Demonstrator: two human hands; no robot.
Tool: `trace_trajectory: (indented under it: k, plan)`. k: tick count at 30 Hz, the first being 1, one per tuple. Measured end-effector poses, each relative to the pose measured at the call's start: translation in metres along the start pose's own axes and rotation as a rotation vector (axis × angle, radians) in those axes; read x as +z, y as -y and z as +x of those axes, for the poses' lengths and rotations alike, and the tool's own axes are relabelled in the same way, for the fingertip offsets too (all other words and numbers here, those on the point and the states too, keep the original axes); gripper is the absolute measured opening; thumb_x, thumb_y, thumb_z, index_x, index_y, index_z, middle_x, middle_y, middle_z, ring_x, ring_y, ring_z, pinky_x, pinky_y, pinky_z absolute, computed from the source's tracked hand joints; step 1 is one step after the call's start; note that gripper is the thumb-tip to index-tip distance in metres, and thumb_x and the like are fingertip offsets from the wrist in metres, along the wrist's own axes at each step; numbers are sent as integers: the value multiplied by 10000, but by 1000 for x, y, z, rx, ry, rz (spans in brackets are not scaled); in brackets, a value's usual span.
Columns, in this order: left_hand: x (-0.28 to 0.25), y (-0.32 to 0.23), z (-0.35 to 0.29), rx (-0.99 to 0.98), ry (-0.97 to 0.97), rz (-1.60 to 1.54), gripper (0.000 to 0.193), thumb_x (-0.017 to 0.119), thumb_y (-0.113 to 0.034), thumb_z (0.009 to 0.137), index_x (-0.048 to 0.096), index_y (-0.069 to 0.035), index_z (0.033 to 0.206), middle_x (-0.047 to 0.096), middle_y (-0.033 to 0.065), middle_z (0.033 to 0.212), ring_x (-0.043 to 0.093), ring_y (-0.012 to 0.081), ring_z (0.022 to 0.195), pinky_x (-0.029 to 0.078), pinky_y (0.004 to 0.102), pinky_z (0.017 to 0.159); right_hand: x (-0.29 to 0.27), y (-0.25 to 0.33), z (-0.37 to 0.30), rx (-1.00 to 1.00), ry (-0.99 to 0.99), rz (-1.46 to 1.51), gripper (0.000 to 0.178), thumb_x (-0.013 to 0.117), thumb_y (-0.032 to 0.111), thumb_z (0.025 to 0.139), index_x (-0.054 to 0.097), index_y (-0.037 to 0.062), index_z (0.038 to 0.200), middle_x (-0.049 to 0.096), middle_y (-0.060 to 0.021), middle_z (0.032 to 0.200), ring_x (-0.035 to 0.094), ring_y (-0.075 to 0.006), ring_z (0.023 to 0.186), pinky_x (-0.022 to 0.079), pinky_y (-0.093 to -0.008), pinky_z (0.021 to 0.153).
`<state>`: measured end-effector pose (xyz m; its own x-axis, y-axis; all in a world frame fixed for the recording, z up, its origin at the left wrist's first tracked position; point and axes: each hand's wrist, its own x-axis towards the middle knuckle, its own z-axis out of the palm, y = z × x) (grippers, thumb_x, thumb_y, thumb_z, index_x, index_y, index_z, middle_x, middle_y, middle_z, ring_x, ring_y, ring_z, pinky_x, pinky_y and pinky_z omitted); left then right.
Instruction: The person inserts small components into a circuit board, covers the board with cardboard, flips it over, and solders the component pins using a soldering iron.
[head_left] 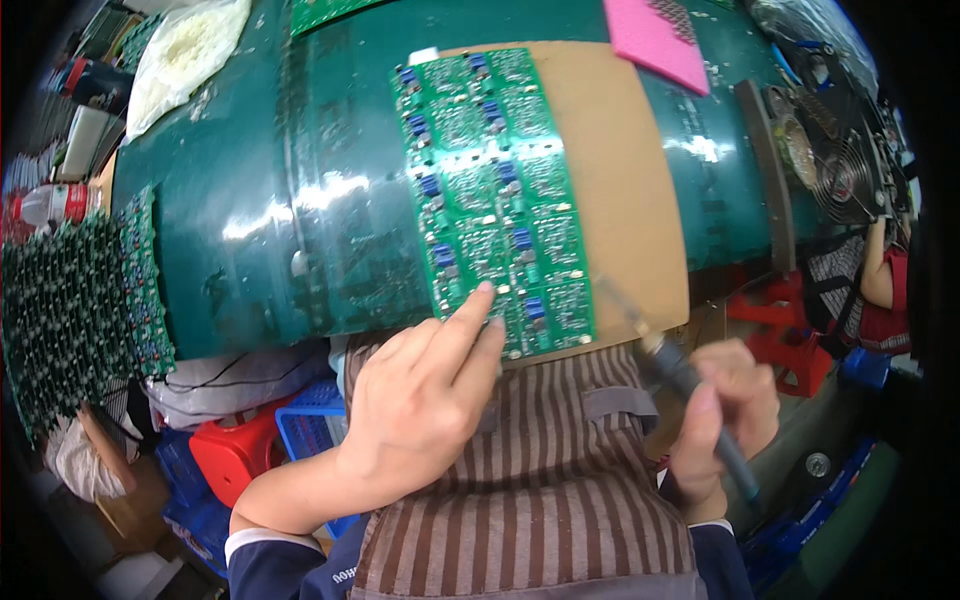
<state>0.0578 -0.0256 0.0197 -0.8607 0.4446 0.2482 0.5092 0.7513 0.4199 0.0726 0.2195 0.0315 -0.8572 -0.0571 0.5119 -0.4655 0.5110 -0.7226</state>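
Green board [490,195] lies mid-frame on brown card [620,180] — the left hand [420,410], loosely curled, presses two fingertips [485,292] on its lower edge. At lower right, the right hand [725,415] is clenched around a soldering iron [690,385], tip just beside the board.

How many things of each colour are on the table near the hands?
Green: 1, the circuit board panel under the left hand
Brown: 1, the cardboard sheet
Pink: 1, the pink foam pad
Grey: 1, the soldering iron in the right hand
Total: 4
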Motion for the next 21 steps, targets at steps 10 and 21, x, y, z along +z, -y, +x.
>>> trace_trajectory:
  k: [10, 21]
  plan:
    - [-6, -2, 0, -73, -26, -47, 192, 700, 60, 736, 672, 16, 921, 668, 177, 1066, 627, 251, 696, 523, 353, 637, -78, -135, 37, 108, -521, -630, 142, 599, 114, 934, 596, -14, 996, 632, -59, 834, 556, -78, 686, 472, -239, 631]
    - [-3, 4, -15, -604, 6, -201, 466, 864, -122, 669, 616, -3, 1046, 613, 46, 742, 454, 82, 568, 387, 238, 506, 12, -97, 62, 133, -116, 29, 255, 569, 266, 977, 599, 13, 961, 708, -94, 852, 636, -127, 670, 497, -247, 658]
